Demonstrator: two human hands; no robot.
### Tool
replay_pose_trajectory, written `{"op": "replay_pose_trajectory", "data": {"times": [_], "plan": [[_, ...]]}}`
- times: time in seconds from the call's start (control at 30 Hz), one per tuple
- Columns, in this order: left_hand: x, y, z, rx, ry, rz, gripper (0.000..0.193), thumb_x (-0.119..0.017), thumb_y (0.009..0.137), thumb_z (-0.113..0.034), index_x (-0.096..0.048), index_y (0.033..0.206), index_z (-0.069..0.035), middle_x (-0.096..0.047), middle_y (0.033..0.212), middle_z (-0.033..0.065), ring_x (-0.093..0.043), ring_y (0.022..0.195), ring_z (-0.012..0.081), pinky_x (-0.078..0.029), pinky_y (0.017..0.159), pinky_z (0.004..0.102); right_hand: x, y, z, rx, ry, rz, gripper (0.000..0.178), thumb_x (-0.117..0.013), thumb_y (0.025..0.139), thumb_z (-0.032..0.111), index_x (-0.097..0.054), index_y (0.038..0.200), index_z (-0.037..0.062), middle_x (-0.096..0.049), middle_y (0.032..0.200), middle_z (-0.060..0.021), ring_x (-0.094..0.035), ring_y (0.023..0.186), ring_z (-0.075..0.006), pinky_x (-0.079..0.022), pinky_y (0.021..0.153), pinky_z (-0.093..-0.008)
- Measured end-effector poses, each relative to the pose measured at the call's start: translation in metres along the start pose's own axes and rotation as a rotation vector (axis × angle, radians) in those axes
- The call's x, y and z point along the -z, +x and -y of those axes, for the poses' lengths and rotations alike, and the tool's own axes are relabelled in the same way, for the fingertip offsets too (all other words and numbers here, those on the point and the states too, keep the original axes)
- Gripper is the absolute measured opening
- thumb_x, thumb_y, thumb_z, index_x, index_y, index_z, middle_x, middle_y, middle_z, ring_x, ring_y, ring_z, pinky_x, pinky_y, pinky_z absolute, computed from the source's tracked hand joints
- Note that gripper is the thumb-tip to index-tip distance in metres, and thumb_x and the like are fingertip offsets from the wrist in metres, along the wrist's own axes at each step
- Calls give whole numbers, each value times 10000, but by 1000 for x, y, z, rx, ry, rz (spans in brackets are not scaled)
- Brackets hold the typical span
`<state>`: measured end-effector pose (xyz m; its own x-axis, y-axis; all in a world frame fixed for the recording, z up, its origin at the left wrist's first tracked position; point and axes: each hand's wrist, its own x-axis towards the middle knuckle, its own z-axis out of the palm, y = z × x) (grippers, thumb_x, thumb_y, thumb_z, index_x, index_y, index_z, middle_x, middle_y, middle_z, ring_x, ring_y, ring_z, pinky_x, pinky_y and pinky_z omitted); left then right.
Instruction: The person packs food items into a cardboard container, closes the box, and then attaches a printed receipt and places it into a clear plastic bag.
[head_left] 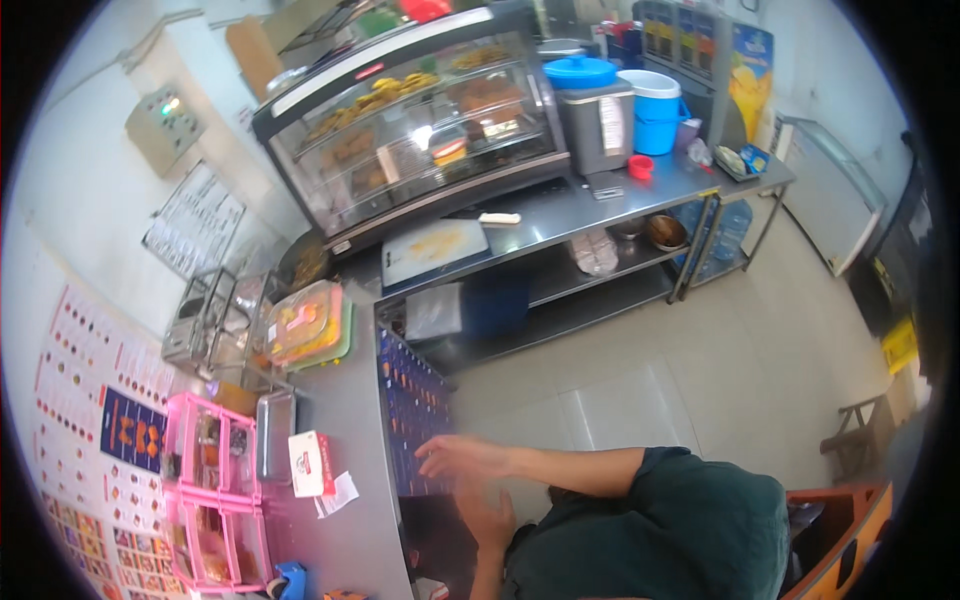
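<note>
My right hand (460, 457) reaches across from the dark green sleeve, fingers stretched out and slightly blurred, with nothing visible in it. Just below it in the picture, my left hand (487, 518) is raised with the thumb apart; its upper fingers are smeared and partly covered by the right hand. Both hands are beside the edge of the steel counter (362, 430), near its dark blue printed front panel (410, 385). On that counter, the closest items are a red and white box (311, 464) and a white paper slip (338, 495).
Pink drawer racks (213, 500), a metal tray (276, 437) and lidded food containers (305, 322) line the left counter. Ahead, a steel table bears a cutting board (435, 252), a white-handled knife (498, 218), a glass food display case (420, 125) and a blue bucket (655, 120). An orange bin (845, 540) stands at right.
</note>
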<state>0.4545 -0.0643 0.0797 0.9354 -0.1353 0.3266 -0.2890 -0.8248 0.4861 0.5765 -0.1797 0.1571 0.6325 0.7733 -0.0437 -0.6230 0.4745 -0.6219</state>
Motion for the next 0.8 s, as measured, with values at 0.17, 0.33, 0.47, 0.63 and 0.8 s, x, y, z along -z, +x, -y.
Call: {"op": "replay_pose_trajectory", "data": {"times": [0.17, 0.33, 0.47, 0.63, 0.8], "plan": [[-94, -64, 74, 100, -10, 560, 647, -694, 829, -262, -480, 1364, 33, -455, 1414, 302, -423, 1323, 441, -324, 1127, 473, 35, -65, 6, 72, -288, -104, 426, -489, 1025, 438, -555, 1285, 107, -657, 1089, -51, -619, 968, -150, -505, 807, -313], [-107, -87, 68, 166, -145, 1052, 576, -696, 867, -353, -550, 1338, -54, -605, 1247, 273, -566, 1189, 420, -448, 1019, 457, 73, -127, -20, -71, -598, -342, 460, -559, 987, 445, -598, 1280, 93, -671, 1113, -60, -627, 968, -164, -518, 828, -317], [-105, -103, 61, 234, -162, 1094, 578, -691, 879, -393, -558, 1337, -67, -633, 1213, 259, -616, 1132, 395, -482, 967, 436, 55, -174, -37, -87, -624, -450, 436, -567, 980, 427, -614, 1261, 97, -676, 1086, -55, -621, 955, -152, -519, 810, -314], [-117, -133, 91, 178, -191, 1111, 572, -685, 881, -407, -565, 1332, -76, -653, 1178, 246, -637, 1102, 374, -497, 924, 429, 44, -198, -85, -1, -717, -517, 367, -588, 958, 390, -636, 1188, 109, -674, 1009, -58, -627, 907, -164, -510, 768, -324], [-122, -195, 99, 155, -132, 1100, 541, -689, 865, -409, -600, 1294, -93, -688, 1105, 213, -657, 1054, 359, -506, 907, 432, 46, -218, -157, 165, -1242, -442, 352, -599, 936, 349, -635, 1170, 89, -681, 997, -122, -647, 893, -245, -503, 799, -376]]}}
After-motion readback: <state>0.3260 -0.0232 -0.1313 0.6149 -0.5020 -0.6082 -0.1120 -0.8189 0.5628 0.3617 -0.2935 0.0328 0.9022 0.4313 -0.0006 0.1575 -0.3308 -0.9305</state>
